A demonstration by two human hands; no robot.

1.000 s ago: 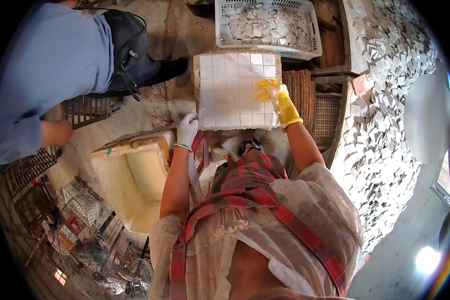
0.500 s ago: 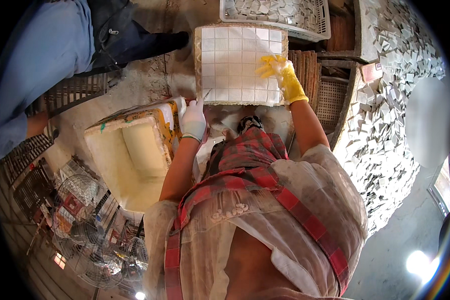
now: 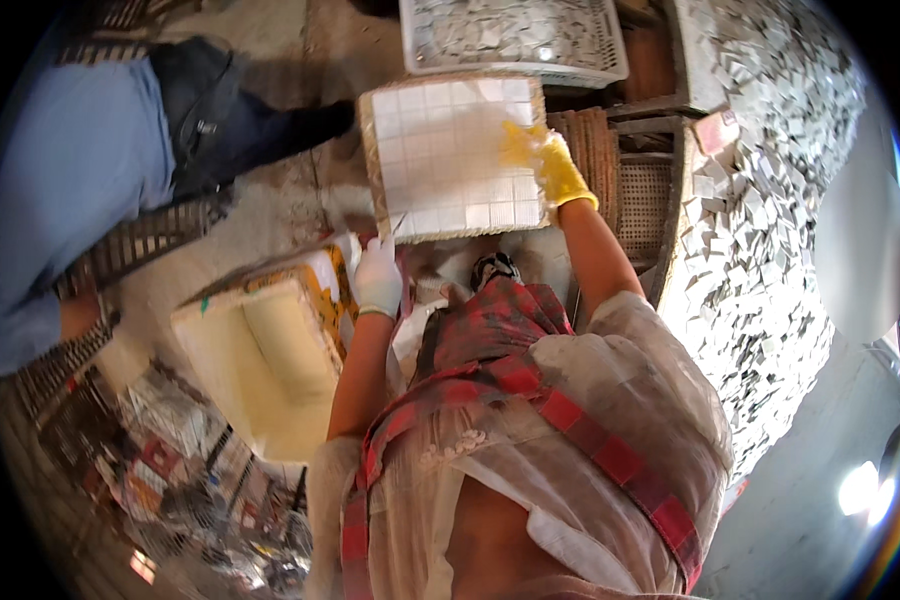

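A square board (image 3: 368, 165) with a rough tan rim bears rows of white square tiles (image 3: 440, 150). My right hand (image 3: 552, 168), in a yellow glove, lies over the tiles at the board's right side. Its fingers stretch out to the left and look blurred, with nothing seen in them. By the near left corner, my left hand (image 3: 377, 282) in a white glove is closed around a thin pointed tool (image 3: 400, 222). Only the tool's tip shows, angled up toward the tiles; its exact kind cannot be made out.
An open foam box (image 3: 260, 370) stands left of my left forearm. Beyond the board is a white crate (image 3: 515, 70) of tiles. Loose tiles (image 3: 750, 270) cover the surface at right, near stacked brown boards (image 3: 585, 170). A person in blue (image 3: 90, 170) bends at far left.
The whole view has shifted, so the board and both hands appear farther left and lower. My right hand stays over the board's right side; my left still holds the tool.
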